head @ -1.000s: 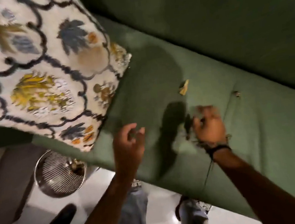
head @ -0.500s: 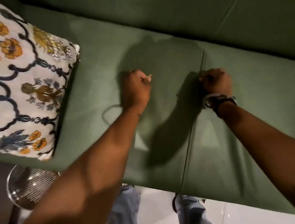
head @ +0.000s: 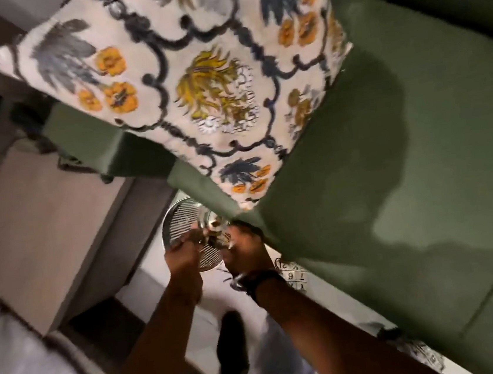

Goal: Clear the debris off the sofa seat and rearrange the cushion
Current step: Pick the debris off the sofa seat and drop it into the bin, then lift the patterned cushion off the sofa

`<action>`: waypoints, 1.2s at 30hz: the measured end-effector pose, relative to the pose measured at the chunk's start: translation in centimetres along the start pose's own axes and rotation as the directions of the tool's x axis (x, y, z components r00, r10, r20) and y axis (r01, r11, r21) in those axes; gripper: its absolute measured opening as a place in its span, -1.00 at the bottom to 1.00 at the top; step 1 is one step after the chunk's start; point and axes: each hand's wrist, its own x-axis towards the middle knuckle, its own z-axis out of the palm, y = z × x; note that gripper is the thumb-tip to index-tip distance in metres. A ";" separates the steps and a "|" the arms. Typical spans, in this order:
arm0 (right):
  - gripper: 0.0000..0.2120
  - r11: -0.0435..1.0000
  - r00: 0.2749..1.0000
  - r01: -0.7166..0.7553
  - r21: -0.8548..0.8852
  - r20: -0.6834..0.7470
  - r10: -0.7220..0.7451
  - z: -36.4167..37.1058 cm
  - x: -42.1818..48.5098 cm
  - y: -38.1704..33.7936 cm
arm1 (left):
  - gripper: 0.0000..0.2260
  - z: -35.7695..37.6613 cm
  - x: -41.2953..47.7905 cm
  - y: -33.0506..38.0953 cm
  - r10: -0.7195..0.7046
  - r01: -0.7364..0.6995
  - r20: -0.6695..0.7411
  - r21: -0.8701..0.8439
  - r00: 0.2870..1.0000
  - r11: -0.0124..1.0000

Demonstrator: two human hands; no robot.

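— Head view: the green sofa seat (head: 391, 170) fills the space up and to the right of both hands, and the floral cushion (head: 196, 85) sits above them, at the seat's end, its lower corner hanging over the front edge.

— And the hands?

— Both are out over the wire-mesh bin (head: 183, 240) on the floor, just off the seat's front corner. The left hand (head: 182, 257) is over the mesh, the right hand (head: 244, 250) beside it, nearer the sofa.

— Holding anything?

— Too blurred. I can't tell whether either hand is closed on scraps or already spread. Something pale shows between them, no more.

— So the step is emptying debris?

— I'd judge so. Best done low over the bin's middle, fingers spread fully and brushed together, so bits don't fall on the pale floor (head: 145, 278).

— Then the cushion?

— Up and slightly right of the hands, within easy reach.
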 end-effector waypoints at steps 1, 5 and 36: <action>-0.76 0.997 0.990 -0.065 -0.032 0.120 0.069 0.6 1.2 -0.3 | -0.82 -0.5 1.2 0.4 -0.058 0.058 0.007 0.082 0.998 0.995; -0.80 0.973 0.995 -0.008 -0.231 0.098 0.031 -2.2 1.6 -1.1 | -0.72 -1.0 2.2 2.6 -0.024 0.048 -0.145 0.169 0.989 0.984; -0.42 0.718 0.639 0.374 0.587 -0.724 0.259 -39.6 4.0 5.2 | -0.40 27.1 -8.9 34.4 0.547 -0.702 0.808 -0.260 0.218 0.663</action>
